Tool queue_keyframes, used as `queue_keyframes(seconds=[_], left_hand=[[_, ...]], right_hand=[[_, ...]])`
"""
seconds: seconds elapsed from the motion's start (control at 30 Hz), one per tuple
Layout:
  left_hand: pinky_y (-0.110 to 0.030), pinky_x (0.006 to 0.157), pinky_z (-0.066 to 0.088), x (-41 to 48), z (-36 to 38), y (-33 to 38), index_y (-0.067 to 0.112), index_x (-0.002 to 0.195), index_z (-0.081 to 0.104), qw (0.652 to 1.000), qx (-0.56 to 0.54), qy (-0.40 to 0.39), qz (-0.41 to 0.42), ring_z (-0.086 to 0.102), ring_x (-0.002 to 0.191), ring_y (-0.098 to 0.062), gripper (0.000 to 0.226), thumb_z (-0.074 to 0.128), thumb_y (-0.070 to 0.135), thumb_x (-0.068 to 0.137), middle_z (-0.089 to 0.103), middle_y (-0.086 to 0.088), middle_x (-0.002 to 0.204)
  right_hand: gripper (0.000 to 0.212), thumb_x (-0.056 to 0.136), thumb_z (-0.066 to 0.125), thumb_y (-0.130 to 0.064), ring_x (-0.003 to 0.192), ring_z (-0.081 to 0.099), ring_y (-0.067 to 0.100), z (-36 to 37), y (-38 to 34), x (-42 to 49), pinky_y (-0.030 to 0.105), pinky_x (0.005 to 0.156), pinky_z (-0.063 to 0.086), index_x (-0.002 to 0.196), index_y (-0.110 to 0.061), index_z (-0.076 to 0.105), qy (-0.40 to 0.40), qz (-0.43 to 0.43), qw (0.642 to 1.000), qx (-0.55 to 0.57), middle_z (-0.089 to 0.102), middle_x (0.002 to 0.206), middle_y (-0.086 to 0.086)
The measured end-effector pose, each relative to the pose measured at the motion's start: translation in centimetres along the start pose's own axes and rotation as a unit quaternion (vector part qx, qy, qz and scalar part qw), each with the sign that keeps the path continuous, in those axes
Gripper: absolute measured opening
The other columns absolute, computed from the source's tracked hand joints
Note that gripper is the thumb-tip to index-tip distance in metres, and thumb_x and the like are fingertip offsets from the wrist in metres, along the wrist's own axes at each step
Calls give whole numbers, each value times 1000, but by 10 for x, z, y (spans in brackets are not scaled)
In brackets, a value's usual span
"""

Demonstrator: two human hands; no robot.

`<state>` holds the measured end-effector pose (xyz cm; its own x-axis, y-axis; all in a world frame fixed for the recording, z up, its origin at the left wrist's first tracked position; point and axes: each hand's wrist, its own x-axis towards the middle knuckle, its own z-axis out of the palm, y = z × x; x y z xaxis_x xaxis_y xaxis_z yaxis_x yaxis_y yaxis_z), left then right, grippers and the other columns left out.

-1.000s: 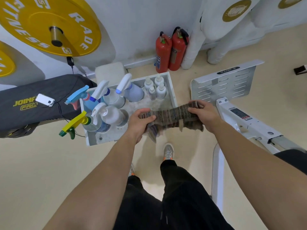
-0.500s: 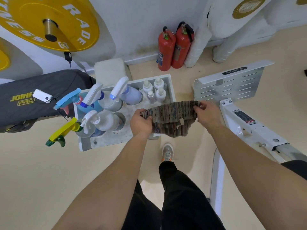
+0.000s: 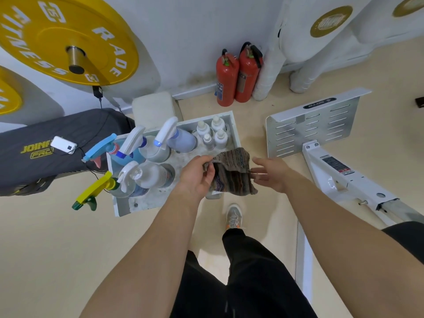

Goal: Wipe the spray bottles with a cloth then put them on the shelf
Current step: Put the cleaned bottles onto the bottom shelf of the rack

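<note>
A striped brown cloth hangs bunched over the near right corner of a white shelf tray. My left hand pinches the cloth's left edge. My right hand is beside the cloth's right edge with straight fingers, touching or just off it. On the tray stand several spray bottles: one with a white trigger and blue collar, a blue-liquid one, a clear one and one with a yellow and green trigger. Several small white bottles stand at the tray's back right.
Two red fire extinguishers stand against the wall. A white metal machine frame lies to the right. A black padded bench with a white charger sits left, under yellow weight plates. My shoe is on the beige floor.
The cloth was stretched between both hands. Now it is bunched together, my right hand has let go and opened, and my left hand still holds it.
</note>
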<state>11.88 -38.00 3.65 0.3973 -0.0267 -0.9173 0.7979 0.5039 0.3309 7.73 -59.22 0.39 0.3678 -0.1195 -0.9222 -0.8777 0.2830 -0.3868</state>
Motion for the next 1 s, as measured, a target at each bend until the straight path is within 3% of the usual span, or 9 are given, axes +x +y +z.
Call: queue_keyframes(seconds=[0.13,0.33,0.4,0.5,0.6,0.67,0.8,0.93,1.0], left_hand=[[-13,53,52,-6,1,2,7,74,58,999,-33,-11,-14,55,58,-9,20,67,-2,90,57,-4,71],[-11,57,52,-17,4,5,13,74,54,999,6,-40,17,54,59,-5,25,65,-1,91,56,0,73],[-12,60,53,-24,3,6,15,91,58,998,27,-42,36,56,62,-5,18,66,-1,91,59,0,82],[-17,59,52,-31,-3,3,17,125,57,993,82,-30,77,57,60,-7,42,65,-3,89,63,-3,98],[-20,45,45,-28,-12,-14,16,128,59,957,268,-9,110,52,51,-11,48,62,-7,85,64,-6,110],[-21,47,49,-18,-18,-29,14,128,59,898,423,11,117,55,62,-12,49,68,0,82,60,-9,121],[-41,95,49,5,-22,-48,31,134,55,678,706,73,192,43,122,-31,50,68,35,86,36,-4,140],[-39,106,40,37,-9,-55,30,141,53,684,679,-18,264,44,127,-33,48,62,22,94,43,-5,144],[-37,102,46,47,-7,-56,29,131,60,700,666,-34,257,54,116,-27,38,64,20,94,50,-6,133]], right_hand=[[18,91,74,-19,66,55,20,5,9,5,25,56,56,90,-6,62,7,20,998,60,60,89,15],[24,89,62,13,66,56,18,2,5,6,19,51,52,103,-5,54,33,-33,969,241,59,85,16],[38,87,62,13,66,56,19,-4,4,1,21,54,50,120,-5,56,39,-66,953,292,61,90,17],[34,88,55,11,63,52,18,-15,6,-17,23,54,44,111,-12,60,35,-107,939,325,63,86,12],[34,84,47,13,60,47,18,-23,30,-27,27,53,37,94,-15,62,57,-121,971,200,61,78,9],[28,84,54,8,62,47,18,-25,52,-22,29,57,37,99,-13,65,95,-97,990,46,59,76,7],[35,89,63,-13,100,59,24,-22,67,3,32,84,44,122,-22,67,177,-126,961,-169,58,119,9],[62,81,57,-12,110,51,23,-13,44,28,45,99,44,130,-50,60,101,-215,942,-237,51,137,-5],[44,82,62,-12,121,51,24,-10,34,40,48,109,39,112,-44,70,59,-255,919,-294,58,127,-7]])
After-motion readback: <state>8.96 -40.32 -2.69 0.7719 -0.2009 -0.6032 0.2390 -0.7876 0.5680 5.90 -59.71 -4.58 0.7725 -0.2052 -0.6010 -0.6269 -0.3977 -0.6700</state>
